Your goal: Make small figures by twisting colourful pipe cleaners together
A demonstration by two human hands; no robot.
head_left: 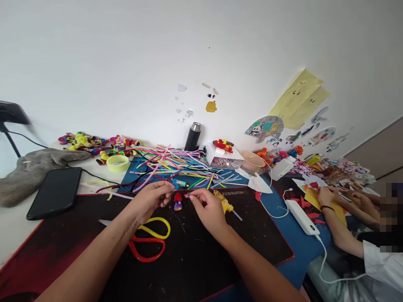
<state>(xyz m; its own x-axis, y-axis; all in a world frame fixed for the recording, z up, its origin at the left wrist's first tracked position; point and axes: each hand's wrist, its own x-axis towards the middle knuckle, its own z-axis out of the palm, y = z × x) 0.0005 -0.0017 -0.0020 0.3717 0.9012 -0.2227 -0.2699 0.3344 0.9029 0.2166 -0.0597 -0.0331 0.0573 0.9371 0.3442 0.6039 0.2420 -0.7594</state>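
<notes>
Two hands are working over the dark mat (252,239): the right hand (210,207) is pinching a small red piece (187,195) just beside a red-and-purple figure (178,202), while the left hand (154,198) is bringing thumb and forefinger together near a blue piece (176,183), whether gripping anything I cannot tell. The red piece is probably weighing little and looking delicate; its edge is likely offering the safest hold, its stiffness staying unclear. "NEWMEN" is showing on the mat's far edge.

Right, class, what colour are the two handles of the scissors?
One yellow, one red; the head view shows both.
</notes>
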